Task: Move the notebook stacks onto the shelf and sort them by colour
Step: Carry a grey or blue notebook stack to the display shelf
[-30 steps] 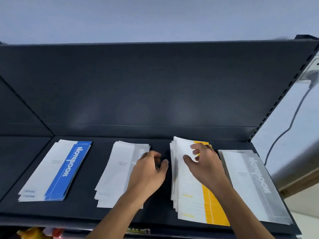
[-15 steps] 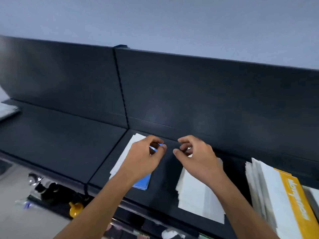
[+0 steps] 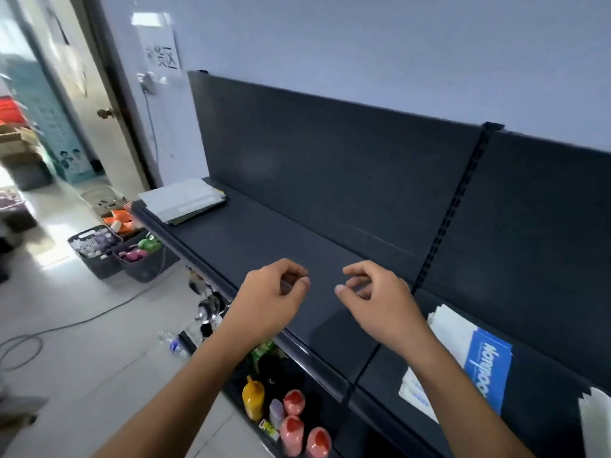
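Next up is probably the grey-topped stack (image 3: 183, 200), parked well beyond the left hand (image 3: 274, 295) at the far end of the shelf (image 3: 264, 239). It's best taken by both long edges and lifted whole, so nothing gets fanned out or slid off the front lip. Nothing is held right now: the left and right hand (image 3: 377, 299) are hung above the shelf, fingers loosely curled, nothing touched. The blue stack (image 3: 476, 361) is laid just right of the right hand.
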`<act>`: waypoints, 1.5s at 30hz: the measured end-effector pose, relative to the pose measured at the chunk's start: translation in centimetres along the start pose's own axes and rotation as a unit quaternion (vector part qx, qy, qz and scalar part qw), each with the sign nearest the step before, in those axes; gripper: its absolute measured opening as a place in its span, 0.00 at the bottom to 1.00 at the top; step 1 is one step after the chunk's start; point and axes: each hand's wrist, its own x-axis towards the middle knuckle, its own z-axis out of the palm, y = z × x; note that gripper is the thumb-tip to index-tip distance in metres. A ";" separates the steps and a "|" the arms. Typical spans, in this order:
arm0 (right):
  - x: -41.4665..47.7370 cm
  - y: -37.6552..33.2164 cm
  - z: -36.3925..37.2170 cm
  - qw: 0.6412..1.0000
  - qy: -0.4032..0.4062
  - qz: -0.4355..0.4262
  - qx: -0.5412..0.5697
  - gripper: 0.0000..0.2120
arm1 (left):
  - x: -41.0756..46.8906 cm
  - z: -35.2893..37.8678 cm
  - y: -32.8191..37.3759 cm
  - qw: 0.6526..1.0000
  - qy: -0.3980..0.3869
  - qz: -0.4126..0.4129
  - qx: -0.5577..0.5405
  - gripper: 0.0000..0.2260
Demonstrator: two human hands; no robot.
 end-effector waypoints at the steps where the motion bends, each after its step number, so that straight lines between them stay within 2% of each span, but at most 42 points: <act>1: 0.9 -1.1 1.2 1.000 -0.013 -0.015 -0.003 0.12 | 0.0 -1.3 -1.2 1.000 0.016 -0.009 0.000 0.05; 8: 6.4 -8.0 9.2 0.993 -0.075 -0.087 0.003 0.12 | -0.2 -9.1 -7.4 0.990 0.115 -0.082 0.020 0.05; 16: 13.0 -12.8 15.9 0.985 -0.117 -0.127 0.012 0.11 | 2.5 -14.5 -12.0 0.977 0.167 -0.132 0.029 0.04; 28: 26.0 -13.1 21.8 0.985 -0.145 -0.092 0.022 0.09 | 15.3 -17.3 -18.8 0.976 0.140 -0.144 0.079 0.06; 37: 31.6 -13.8 26.4 0.986 -0.158 -0.049 0.011 0.09 | 22.3 -19.7 -24.4 0.977 0.130 -0.149 0.076 0.05; 45: 37.3 -16.6 33.3 0.993 -0.113 0.014 -0.022 0.10 | 32.8 -24.0 -31.8 0.989 0.092 -0.107 0.046 0.04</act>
